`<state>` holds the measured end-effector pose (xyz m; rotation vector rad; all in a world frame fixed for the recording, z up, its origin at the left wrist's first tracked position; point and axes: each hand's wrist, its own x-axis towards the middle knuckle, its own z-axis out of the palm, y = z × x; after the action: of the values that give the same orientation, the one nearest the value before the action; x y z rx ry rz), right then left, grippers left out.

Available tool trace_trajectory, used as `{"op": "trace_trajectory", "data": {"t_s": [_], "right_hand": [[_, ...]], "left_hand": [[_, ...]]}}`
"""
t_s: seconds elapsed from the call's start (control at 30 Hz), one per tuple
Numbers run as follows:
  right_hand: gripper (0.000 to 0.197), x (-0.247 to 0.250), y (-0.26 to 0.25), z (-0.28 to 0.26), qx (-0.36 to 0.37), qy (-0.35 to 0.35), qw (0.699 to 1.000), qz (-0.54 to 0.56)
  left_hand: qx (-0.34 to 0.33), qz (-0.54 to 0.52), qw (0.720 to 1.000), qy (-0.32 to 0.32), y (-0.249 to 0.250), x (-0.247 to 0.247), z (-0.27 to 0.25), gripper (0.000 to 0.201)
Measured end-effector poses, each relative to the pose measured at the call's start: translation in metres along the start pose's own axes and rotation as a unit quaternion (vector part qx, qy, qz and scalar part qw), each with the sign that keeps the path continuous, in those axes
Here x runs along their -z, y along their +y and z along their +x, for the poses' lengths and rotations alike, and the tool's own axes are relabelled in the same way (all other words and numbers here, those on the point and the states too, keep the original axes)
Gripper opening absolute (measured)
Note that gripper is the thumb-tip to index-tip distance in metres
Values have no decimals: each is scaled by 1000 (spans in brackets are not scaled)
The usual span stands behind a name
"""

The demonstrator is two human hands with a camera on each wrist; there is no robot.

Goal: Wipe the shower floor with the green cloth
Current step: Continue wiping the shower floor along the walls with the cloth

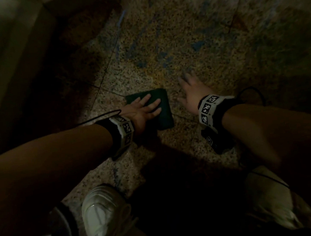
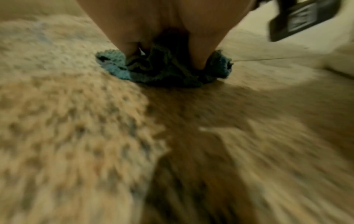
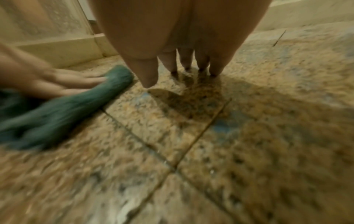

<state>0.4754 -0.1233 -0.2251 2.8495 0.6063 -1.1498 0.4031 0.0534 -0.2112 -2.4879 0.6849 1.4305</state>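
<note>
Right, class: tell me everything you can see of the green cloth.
The green cloth is dark green with a nubby, towel-like weave, folded into a thick pad and bunched at one edge. It lies on the speckled stone floor. The left hand presses on it with straight fingers. The right hand is apart from it.

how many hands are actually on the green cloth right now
1. The left hand presses flat on the green cloth. The right hand is beside the cloth, fingers spread, fingertips on the bare speckled floor.
</note>
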Motion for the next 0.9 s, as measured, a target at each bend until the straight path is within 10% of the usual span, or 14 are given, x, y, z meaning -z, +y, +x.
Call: {"op": "trace_trajectory", "data": {"t_s": [0.9], "right_hand": [[79,-3,64,-22,-96,-54,993,-50]], "left_hand": [[-13,-2,1000,4,23,21,17,71]]}}
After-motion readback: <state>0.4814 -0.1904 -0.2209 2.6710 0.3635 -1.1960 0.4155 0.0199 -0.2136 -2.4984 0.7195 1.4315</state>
